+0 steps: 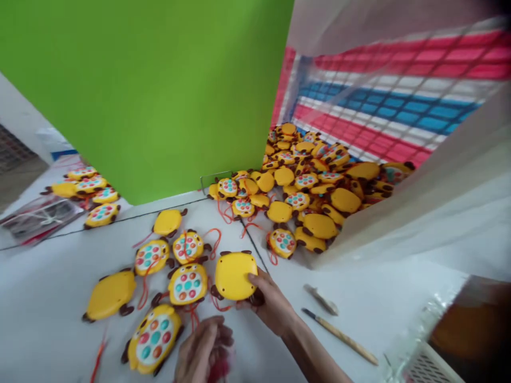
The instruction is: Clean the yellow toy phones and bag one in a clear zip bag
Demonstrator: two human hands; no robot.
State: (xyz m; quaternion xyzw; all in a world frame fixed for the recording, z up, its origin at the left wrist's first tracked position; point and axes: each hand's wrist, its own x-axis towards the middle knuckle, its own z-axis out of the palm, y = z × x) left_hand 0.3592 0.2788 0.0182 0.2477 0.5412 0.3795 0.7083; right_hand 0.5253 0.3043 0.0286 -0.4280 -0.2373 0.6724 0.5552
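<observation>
My right hand (268, 300) grips a yellow toy (235, 275) by its right edge, thumb on top, with the plain side up and brown feet at its corners. At the bottom centre, my left hand (204, 348) has its fingers curled; whether it holds anything is hidden. Several similar toys lie to the left of the hands. Among them, one dotted toy (187, 284) with red and teal buttons is just left of the held one, and a larger dotted toy (155, 339) is left of my left hand. Orange cords trail from them.
A heap of yellow toys (319, 226) fills the right back beside a striped sheet (383, 106). A large green panel (151, 96) stands behind. A wooden-handled tool (343, 336) lies at the right, near a white basket (429, 367). A clear packet (43, 215) is at the left.
</observation>
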